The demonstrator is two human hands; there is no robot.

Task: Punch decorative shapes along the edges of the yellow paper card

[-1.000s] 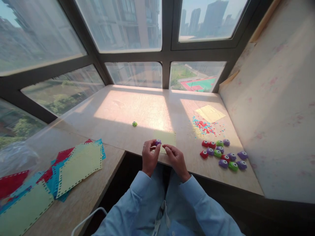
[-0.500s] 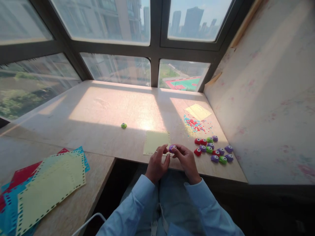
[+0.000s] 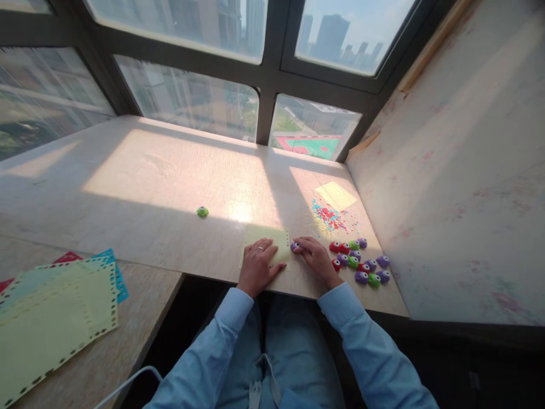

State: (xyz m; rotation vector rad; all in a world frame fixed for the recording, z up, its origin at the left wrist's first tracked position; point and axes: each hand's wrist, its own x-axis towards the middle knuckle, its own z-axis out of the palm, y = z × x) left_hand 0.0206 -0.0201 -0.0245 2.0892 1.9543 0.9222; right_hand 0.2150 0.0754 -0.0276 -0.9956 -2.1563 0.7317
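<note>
My left hand (image 3: 259, 265) lies on a pale yellow sheet of paper (image 3: 251, 233), fingers stretched out across it. Small holes run down the sheet's right edge. Just beside that edge, my right hand (image 3: 315, 259) grips a small purple craft punch (image 3: 295, 247) with an eye-like white spot. The fingers hide part of the punch, and I cannot tell whether it touches the sheet. To the right of this hand sit several similar punches in red, green and purple, among them a green punch (image 3: 374, 280). A single green punch (image 3: 202, 211) stands apart at the left.
Red, blue and yellow paper bits (image 3: 327, 217) are scattered at the right, below a yellow square sheet (image 3: 336, 196). A pile of hole-edged sheets (image 3: 51, 324) covers the lower left. Windows border the back, a papered wall (image 3: 447, 227) the right. A white cable (image 3: 140, 372) hangs below.
My left hand has flattened onto the yellow sheet. The right hand has brought the purple punch down to the sheet's right side. The whole view has shifted and tilted.
</note>
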